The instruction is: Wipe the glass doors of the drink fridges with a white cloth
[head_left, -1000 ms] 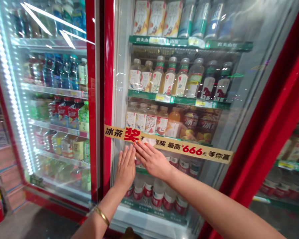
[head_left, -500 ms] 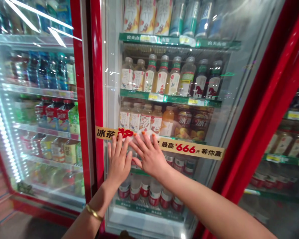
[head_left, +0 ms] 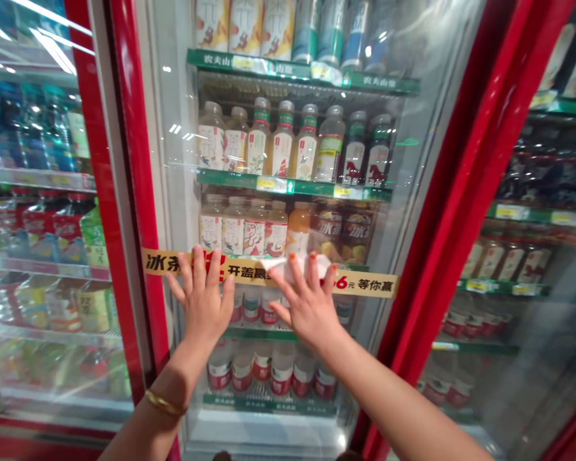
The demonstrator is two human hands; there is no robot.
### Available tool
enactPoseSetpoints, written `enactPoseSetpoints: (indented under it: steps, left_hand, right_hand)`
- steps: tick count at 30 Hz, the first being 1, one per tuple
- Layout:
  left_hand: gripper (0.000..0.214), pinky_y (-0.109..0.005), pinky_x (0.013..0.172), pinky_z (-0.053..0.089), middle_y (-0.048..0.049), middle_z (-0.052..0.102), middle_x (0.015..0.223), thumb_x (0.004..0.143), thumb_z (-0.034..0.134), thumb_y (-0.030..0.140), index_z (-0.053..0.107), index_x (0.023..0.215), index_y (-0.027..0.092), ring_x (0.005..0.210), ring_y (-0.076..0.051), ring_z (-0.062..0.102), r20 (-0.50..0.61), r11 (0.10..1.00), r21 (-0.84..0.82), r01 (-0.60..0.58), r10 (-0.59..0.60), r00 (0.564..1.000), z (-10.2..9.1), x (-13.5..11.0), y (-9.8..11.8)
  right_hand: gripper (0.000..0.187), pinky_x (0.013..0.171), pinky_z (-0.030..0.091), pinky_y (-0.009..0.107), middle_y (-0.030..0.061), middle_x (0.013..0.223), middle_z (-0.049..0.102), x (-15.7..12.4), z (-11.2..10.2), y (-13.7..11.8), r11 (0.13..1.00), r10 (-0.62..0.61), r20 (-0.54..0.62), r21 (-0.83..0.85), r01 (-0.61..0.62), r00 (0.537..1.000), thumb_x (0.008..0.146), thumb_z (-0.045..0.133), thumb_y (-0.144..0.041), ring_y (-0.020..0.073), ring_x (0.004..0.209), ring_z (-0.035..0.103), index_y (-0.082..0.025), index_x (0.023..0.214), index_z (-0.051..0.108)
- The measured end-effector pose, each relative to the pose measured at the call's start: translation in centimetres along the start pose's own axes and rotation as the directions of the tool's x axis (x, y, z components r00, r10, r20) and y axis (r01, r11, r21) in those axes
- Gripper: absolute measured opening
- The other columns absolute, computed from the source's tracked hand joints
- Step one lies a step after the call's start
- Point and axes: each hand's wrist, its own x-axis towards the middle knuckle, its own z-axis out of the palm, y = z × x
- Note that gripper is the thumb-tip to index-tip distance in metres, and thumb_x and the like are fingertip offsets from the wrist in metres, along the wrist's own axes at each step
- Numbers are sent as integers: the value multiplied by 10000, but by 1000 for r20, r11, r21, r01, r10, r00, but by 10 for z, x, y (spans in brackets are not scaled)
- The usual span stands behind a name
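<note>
A long yellow paper strip with red and black print runs across the glass door of a red drinks fridge. My left hand lies flat on the glass with fingers spread, its fingertips over the strip's left part. My right hand is also flat and spread, pressing a white cloth or tissue against the strip near its middle. A gold bangle sits on my left wrist.
Behind the glass, green-edged shelves hold rows of tea and juice bottles. A second fridge with blue and red bottles stands at the left. Red door frames run along both sides; another cooler is at the right.
Both hands have moved apart along the strip, the right one sliding rightward with the white cloth. The view has shifted right, so the fridge sits further left in frame.
</note>
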Motion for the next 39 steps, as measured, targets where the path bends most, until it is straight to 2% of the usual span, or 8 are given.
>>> enactPoseSetpoints:
  steps: [6,10,14,18,25,28,33,39]
  left_hand:
    - [760,-817,1332,-50,-52,106,1874,1075,569,415,231,1755,403,1738,-423,-23,23,997,-40,-67,68,997,9,15,60]
    - [815,-737,1381,-7,-31,166,1864,1071,587,388,154,1760,431,1746,-364,28,117,986,-6,-168,167,979,11,-20,55]
    - [767,-697,1391,-17,-77,116,1868,1105,505,435,145,1776,344,1744,-359,-23,102,1000,12,13,-14,995,3,-17,41]
    - [699,-673,1392,-58,-69,72,1872,1121,439,460,215,1768,324,1745,-346,-49,51,998,-34,59,-57,997,8,14,56]
    - [735,-676,1383,-98,-71,73,1865,1109,468,479,184,1768,322,1744,-324,-69,9,1000,3,-13,13,1000,24,13,64]
    - [748,-680,1384,-95,-72,59,1865,1108,475,479,168,1770,317,1743,-319,-80,10,999,11,-48,47,999,23,11,59]
    - [750,-671,1388,-89,-68,72,1868,1110,481,466,157,1773,327,1745,-305,-67,-8,998,11,-58,58,998,23,12,60]
    - [765,-658,1389,-104,-66,63,1870,1107,494,446,141,1776,332,1742,-291,-95,-9,997,13,-79,79,997,23,11,59]
  right_hand:
    - [905,1193,142,984,161,1879,-7,9,-15,35,941,322,-170,-48,-334,931,1040,660,-540,566,1683,-140,-302,1780,198]
    - [979,1363,124,770,195,1869,45,-57,9,-2,984,167,-114,-44,-173,979,1021,663,-597,440,1725,-107,-141,1768,224]
    - [884,1411,-40,645,52,1850,245,-30,8,-3,999,37,-82,-36,-40,996,1037,597,-677,377,1735,-116,-219,1748,340]
    - [720,1419,41,623,-10,1795,392,6,-12,31,989,145,-123,4,-145,982,1106,539,-504,328,1746,86,-327,1759,294]
    - [527,1327,339,471,4,1562,691,-21,-10,49,981,185,-350,123,-151,918,1074,622,-201,231,1598,481,-376,1571,593]
    - [534,1279,419,504,47,1751,476,-11,-8,48,967,254,-374,136,-218,892,1071,634,-230,263,1592,485,-390,1576,568]
    - [904,1306,238,819,93,1878,-112,-9,-9,45,904,427,-241,113,-412,871,1020,518,-148,444,1734,4,-314,1794,80]
    - [902,1320,334,751,26,1888,0,-20,-30,61,905,426,-471,227,-360,773,1005,301,-22,351,1738,89,-360,1788,9]
